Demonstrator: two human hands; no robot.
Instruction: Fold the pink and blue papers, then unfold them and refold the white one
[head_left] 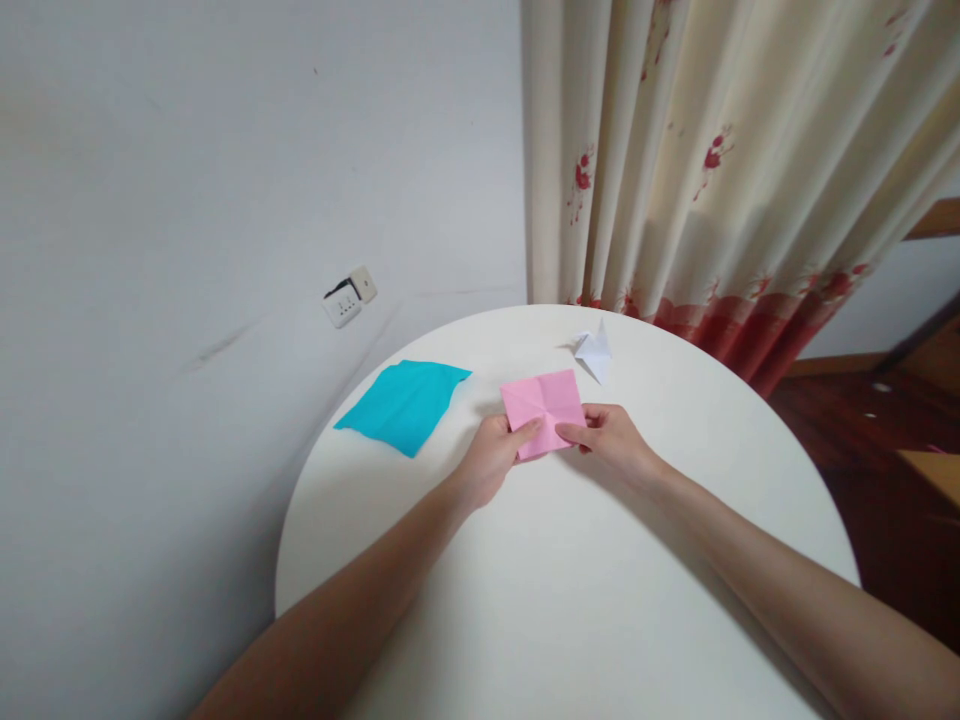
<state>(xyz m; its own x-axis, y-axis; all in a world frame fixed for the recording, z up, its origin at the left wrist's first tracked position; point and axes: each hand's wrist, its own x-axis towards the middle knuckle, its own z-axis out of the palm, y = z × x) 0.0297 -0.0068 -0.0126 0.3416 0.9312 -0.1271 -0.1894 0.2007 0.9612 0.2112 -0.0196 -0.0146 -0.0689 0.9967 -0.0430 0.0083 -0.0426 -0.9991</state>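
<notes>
A pink square of origami paper (pixel 546 395), marked with crease lines that meet near its middle, is held up a little above the table. My left hand (pixel 495 450) grips its lower left part, thumb on top and fingers behind. On the right edge, my right hand (pixel 609 436) pinches it the same way, the thumb pointing inward. Both hands' other fingers are partly hidden by the paper. To the left lies a creased sheet of turquoise paper (pixel 405 402). Beyond my right hand stands a folded white paper crane (pixel 595 352).
The round white table (pixel 570 580) stands against a pale wall (pixel 187 150) with a socket (pixel 343 306) on it. A cream and red curtain (pixel 675 160) hangs behind the table's far right edge. Dark flooring (pixel 832 440) shows at the right.
</notes>
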